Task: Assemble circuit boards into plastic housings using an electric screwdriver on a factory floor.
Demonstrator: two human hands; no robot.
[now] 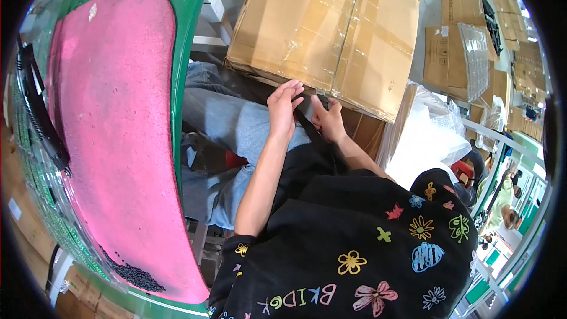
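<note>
My left hand (pixel 283 108) is raised over my lap at the near edge of a large taped cardboard box (pixel 295 20). Its fingers curl toward the thumb; anything between them is too small or hidden to make out. Close by on the right, my right hand (pixel 329 119) has its thumb and fingers closed around a small black piece, mostly covered by the fingers. Below and between the hands, a black strip (pixel 312 132) slants over my lap; whether either hand holds it is unclear.
To my left a green-edged table (pixel 190 29) carries a pink mat (pixel 118 124). A black handled tool (pixel 41 103) lies at its far left, and small black pieces (pixel 139 277) are heaped near its front. White plastic wrap (pixel 428 136) and stacked cartons (pixel 446 56) stand on the right.
</note>
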